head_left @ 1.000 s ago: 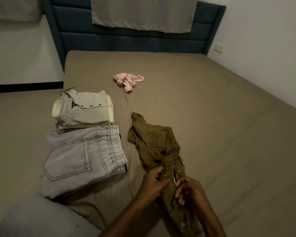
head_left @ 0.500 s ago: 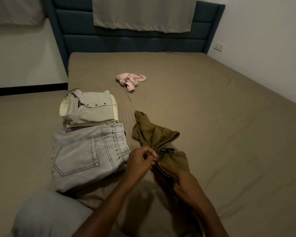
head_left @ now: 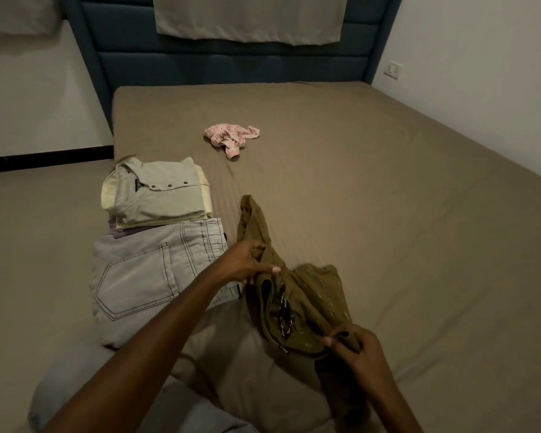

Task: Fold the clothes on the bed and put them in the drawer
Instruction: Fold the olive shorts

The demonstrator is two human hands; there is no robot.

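Seemingly bunched olive garment (head_left: 306, 295), lengthwise toward headboard (head_left: 231, 62)

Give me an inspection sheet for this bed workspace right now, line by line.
Surface: brown bed sheet, lightly creased.
Job's things: olive garment unfolded, in hand; folded shirts stacked beside folded grey jeans; pink garment crumpled, further up the bed.
Clutter: nothing seen.
Grippers: left hand and right hand both grip the olive garment.
Cables: nothing seen.
Surroundings: blue headboard, wall socket, cloth hanging over headboard.
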